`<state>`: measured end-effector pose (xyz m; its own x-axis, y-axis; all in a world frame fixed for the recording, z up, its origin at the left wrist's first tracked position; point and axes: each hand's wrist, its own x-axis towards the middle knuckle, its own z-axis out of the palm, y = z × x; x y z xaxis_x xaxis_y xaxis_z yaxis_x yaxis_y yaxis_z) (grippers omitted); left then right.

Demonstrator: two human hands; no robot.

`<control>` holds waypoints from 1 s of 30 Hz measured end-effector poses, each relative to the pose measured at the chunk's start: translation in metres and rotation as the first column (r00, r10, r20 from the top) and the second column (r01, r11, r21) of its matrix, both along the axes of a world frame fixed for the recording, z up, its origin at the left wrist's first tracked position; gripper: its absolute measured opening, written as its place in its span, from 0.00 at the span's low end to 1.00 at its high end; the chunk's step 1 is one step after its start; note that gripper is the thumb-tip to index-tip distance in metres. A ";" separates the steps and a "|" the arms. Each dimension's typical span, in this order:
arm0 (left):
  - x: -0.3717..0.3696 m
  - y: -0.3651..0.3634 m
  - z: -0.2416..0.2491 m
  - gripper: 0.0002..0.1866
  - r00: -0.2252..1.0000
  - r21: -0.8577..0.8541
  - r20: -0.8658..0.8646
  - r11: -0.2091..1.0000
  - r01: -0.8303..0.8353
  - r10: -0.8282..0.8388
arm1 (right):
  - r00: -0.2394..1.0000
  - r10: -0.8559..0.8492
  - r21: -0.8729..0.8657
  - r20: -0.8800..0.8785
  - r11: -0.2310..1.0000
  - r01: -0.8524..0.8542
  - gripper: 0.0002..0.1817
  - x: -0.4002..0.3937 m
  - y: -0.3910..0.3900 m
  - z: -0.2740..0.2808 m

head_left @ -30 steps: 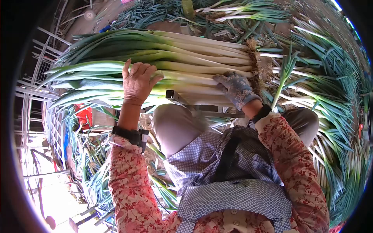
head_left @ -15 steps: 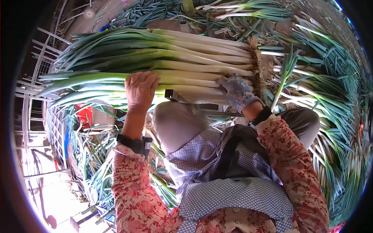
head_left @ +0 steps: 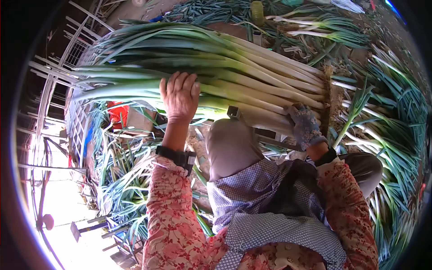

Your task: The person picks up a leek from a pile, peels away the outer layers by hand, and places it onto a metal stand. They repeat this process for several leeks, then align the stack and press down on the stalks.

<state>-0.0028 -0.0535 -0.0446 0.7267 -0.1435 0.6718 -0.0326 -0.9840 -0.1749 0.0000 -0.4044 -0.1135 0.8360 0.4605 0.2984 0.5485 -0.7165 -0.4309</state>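
A wide layer of long green onions [head_left: 265,76] lies across in front of me, leaves to the left and white stalks to the right. Bare, my left hand [head_left: 181,96] rests on the leaves at the near side, its fingers slightly bent and apart. My right hand [head_left: 306,126], in a patterned glove, has its fingers curled over the nearest white stalks close to the root ends [head_left: 332,96]. A square metal bar end [head_left: 233,112] sticks up at the near edge, beside my knee.
Loose green onions [head_left: 393,117] are heaped along the right side. More leaves [head_left: 121,193] cover the ground at the lower left, near a white metal rack [head_left: 80,128]. A red bag [head_left: 118,113] lies by a cardboard box [head_left: 140,122]. Behind the layer stands a yellow-green container [head_left: 257,13].
The view has shifted, so the scene sits further right and is slightly rotated. My left hand has spread its fingers more over the leaves; my right hand stays near the root ends.
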 end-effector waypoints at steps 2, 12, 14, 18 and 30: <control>0.005 0.006 -0.006 0.12 0.999 0.006 -0.043 1.000 0.021 -0.021 | 1.000 -0.010 0.001 0.004 1.000 0.010 0.16 -0.003 -0.004 -0.002; 0.008 0.018 -0.022 0.09 1.000 -0.002 0.008 1.000 0.019 -0.019 | 0.780 0.010 0.257 -0.626 0.947 0.195 0.12 0.003 -0.002 -0.002; 0.010 0.039 -0.037 0.13 0.998 0.089 -0.066 0.996 -0.006 0.012 | 0.863 0.157 0.331 -0.479 0.943 0.012 0.12 0.007 -0.013 -0.012; 0.026 0.092 -0.065 0.10 0.999 0.234 -0.030 0.972 0.028 -0.022 | 0.975 0.087 0.187 -0.202 0.981 -0.049 0.14 0.013 -0.043 0.030; 0.023 0.009 -0.009 0.13 0.978 0.514 0.188 0.858 -0.024 -0.086 | 0.557 -0.427 0.455 -0.712 0.323 0.830 0.18 -0.142 -0.306 0.073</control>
<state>0.0205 -0.0444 -0.0534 0.5764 -0.5260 0.6253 0.0273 -0.7524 -0.6581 -0.1417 -0.7103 -0.0410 0.8587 -0.4597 -0.2265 -0.3043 -0.1018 -0.9471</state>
